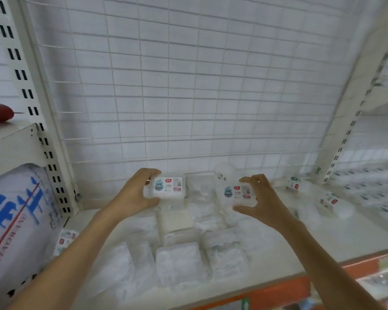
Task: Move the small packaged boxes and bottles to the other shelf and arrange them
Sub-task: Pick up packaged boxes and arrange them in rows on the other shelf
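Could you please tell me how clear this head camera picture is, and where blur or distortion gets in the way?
Head view: soft, even light, no hard shadows; wide-angle bending splays the shelf uprights; the labelled box in the left hand reads fairly sharp, the box in the right hand is smeared; the clear boxes on the shelf wash into white; the right edge is streaked.

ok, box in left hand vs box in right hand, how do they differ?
The left box is gripped by the left hand from its left end; the right box is pinched by the right hand from its right end, fingers above and thumb below. The left box looks sharp and level; the right box is blurred and slightly tilted. Both are small clear plastic boxes with the same cartoon label, held above the shelf.
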`<state>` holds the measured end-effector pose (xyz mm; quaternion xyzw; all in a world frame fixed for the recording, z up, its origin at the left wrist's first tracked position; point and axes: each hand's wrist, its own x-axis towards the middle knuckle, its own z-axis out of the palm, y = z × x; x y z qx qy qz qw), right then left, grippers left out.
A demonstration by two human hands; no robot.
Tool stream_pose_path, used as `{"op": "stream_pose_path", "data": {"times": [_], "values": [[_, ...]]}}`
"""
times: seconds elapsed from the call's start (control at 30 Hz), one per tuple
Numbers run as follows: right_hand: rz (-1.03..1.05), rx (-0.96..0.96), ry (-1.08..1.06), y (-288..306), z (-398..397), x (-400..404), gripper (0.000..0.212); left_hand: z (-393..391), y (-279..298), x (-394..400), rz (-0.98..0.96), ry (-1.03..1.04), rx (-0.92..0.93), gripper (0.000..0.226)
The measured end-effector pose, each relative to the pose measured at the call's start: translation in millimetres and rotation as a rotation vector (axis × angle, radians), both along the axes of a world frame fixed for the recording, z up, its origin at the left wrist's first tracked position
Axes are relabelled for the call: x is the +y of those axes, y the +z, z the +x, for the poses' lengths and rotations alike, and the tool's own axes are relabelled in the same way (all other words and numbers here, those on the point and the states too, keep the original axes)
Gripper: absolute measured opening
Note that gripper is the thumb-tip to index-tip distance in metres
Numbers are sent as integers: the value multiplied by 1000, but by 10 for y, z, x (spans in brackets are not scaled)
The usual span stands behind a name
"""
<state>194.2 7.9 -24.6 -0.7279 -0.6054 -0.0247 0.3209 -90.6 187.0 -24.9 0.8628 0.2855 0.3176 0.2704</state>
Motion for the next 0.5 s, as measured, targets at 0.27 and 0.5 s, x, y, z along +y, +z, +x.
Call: {"op": "stream_pose_path", "data": {"times": [0.27,0.5], "values": [[87,14,-206,-69,663,-1128,73,928,214,-636,17,-200,-42,68],[76,76,-459,-255,1403,-2566,70,2217,59,-1694,31,-372,1,63]]}}
